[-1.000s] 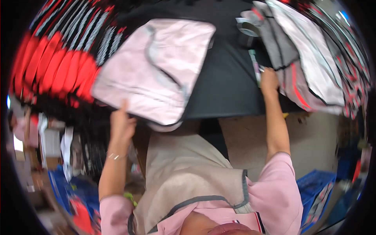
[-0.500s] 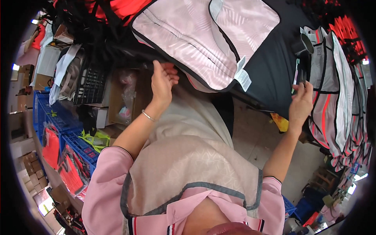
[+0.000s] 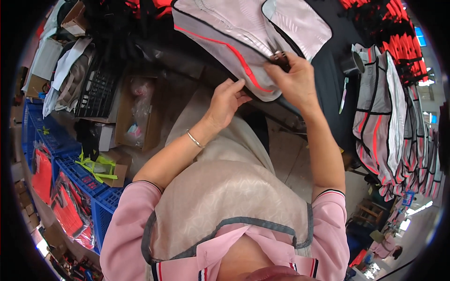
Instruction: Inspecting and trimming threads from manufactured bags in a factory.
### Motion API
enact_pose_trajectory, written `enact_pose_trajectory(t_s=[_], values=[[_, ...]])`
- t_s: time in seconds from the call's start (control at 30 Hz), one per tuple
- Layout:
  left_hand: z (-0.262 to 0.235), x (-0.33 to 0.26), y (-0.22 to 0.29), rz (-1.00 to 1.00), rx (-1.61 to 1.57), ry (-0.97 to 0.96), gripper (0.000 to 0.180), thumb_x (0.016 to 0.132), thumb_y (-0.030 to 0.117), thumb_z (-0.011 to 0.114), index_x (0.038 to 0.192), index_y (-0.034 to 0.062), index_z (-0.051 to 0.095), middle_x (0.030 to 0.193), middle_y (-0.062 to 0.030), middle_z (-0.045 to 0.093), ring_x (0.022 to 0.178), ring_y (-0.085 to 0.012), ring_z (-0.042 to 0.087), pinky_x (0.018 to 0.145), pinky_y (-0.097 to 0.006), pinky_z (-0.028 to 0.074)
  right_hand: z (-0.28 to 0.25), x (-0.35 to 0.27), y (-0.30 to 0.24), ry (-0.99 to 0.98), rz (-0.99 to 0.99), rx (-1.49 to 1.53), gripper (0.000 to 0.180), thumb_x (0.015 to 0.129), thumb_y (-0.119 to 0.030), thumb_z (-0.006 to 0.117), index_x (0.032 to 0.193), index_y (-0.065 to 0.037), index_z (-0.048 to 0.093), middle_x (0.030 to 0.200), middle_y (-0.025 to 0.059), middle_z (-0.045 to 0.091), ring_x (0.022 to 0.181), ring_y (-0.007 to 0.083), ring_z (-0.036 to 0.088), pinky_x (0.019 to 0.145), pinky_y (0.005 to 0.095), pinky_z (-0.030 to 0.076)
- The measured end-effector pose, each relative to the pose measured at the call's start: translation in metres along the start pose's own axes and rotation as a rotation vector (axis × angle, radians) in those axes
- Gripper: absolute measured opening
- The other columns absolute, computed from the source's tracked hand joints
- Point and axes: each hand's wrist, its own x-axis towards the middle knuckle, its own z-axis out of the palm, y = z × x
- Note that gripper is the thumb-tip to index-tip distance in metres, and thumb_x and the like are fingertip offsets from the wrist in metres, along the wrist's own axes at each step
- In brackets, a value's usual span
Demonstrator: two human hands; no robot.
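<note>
A pale pink patterned fabric article (image 3: 220, 28), edged in black binding with a red strip along its side, lies on the black-covered table. My left hand (image 3: 226, 104) is closed at its near edge, thumb and fingertips pinched at the black binding. My right hand (image 3: 297, 82) is closed round a small pair of dark-handled thread snips (image 3: 277, 52), with their metal blades pointing away over the fabric. The fingers of my right hand partly hide the snips and the article's right corner.
To the right, a toothbrush (image 3: 344, 95) and a dark cup (image 3: 351, 63) stand near hanging grey pieces with red strips (image 3: 375, 112). On the left are a black crate (image 3: 96, 91), a cardboard box (image 3: 123, 112) and blue crates (image 3: 82, 175) with bagged red items.
My right hand has moved left from beside the toothbrush to the fabric, with snips now showing in it. My left hand has moved right to the fabric's edge, and its side has turned up.
</note>
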Motion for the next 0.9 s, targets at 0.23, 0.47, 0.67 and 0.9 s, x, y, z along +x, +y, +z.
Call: enact_pose_trajectory(t_s=[0.23,0.47,0.67,0.9], values=[[0.068,0.017,0.045,0.205,-0.011,-0.083,0.044,0.081,0.027,0.081,0.107,0.0017,0.055,0.105,-0.0081,0.064,0.098,-0.0162,0.062,0.080,-0.031,0.050,-0.034,0.026,-0.051,0.136,0.017,-0.046,0.021,0.077,-0.018,0.073,0.083,0.002,0.069,0.063,0.0035,0.064,0.058,0.0080,0.054,0.056,0.0276,0.044],[0.068,0.029,0.046,0.117,0.208,-0.055,0.042,0.079,0.022,0.080,0.111,0.0000,0.064,0.101,-0.0071,0.068,0.089,-0.0144,0.066,0.063,-0.029,0.051,-0.061,0.022,-0.093,-0.044,-0.194,-0.464,0.037,0.069,-0.027,0.077,0.085,0.004,0.067,0.066,0.0154,0.064,0.060,0.0266,0.063,0.059,0.0370,0.047],[0.090,0.043,0.048,0.137,0.217,0.044,0.036,0.080,0.024,0.078,0.108,0.0051,0.065,0.093,-0.0031,0.067,0.079,-0.0132,0.065,0.056,-0.029,0.051,-0.057,0.044,-0.102,-0.119,-0.236,-0.901,0.021,0.071,-0.016,0.068,0.085,0.000,0.068,0.080,0.0224,0.066,0.081,0.0395,0.066,0.071,0.0466,0.053],[0.081,0.048,0.060,0.250,0.656,0.162,0.039,0.079,0.024,0.078,0.106,0.0013,0.063,0.086,-0.0071,0.066,0.072,-0.0108,0.062,0.045,-0.024,0.043,-0.080,0.066,-0.100,0.052,-0.290,-0.979,0.020,0.073,-0.013,0.062,0.091,-0.009,0.069,0.088,0.0179,0.069,0.086,0.0379,0.067,0.076,0.0482,0.054]])
